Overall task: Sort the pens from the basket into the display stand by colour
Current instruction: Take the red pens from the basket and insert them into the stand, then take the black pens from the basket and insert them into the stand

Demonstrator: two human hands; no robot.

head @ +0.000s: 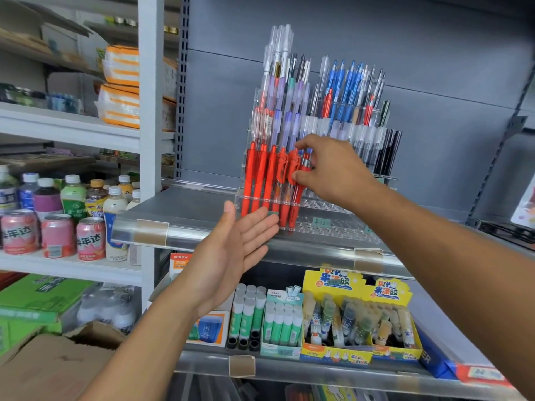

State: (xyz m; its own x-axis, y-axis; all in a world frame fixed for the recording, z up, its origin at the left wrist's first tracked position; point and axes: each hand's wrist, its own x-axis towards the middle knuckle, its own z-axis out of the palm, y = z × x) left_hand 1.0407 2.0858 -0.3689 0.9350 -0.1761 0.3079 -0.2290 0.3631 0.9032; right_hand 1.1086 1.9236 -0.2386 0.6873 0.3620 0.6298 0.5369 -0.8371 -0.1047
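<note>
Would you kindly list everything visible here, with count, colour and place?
display stand: one, clear, on upper shelf
red pens: about seven, front left slots
blue pens: several, back right tier
black pens: a few, right end
frosted pens: many, back left tiers
glue sticks: many, green-white, lower shelf
yellow boxes: two, lower shelf right
pink cans: three, left shelf
bottles: several, behind cans
left hand: open, palm up, below stand
right hand: pinching a red pen
</note>
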